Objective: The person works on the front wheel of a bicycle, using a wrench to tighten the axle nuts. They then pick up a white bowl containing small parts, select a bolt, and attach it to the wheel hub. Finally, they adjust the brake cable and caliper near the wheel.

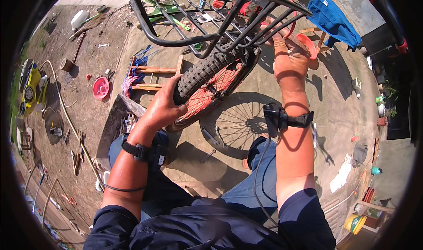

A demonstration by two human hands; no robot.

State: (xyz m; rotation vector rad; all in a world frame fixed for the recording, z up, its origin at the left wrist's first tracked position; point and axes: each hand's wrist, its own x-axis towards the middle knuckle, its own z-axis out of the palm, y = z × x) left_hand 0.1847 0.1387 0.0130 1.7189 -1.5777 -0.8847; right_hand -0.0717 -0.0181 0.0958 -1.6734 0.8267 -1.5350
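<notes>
A bicycle wheel with a black knobby tyre [198, 76] and red spokes [207, 91] stands tilted between my arms. My left hand [165, 102] grips the tyre's near left side, fingers and thumb spread round the tread. Above the wheel is a black tubular metal carrier [180, 42]. My right hand [291, 60] is raised beside the carrier's right end, its fingers bent. Carrier bars and red parts partly cover the fingertips, and what they hold is unclear. Close to that hand is an orange-red round dish-like piece [307, 46].
Two wrenches [209, 136] lie on the ground below the wheel, with a smaller one [208, 155] nearer me. A wooden frame [156, 69] is left of the tyre. Farther out are a pink basin [101, 88], a yellow toy vehicle [31, 88] and a blue cloth [332, 21].
</notes>
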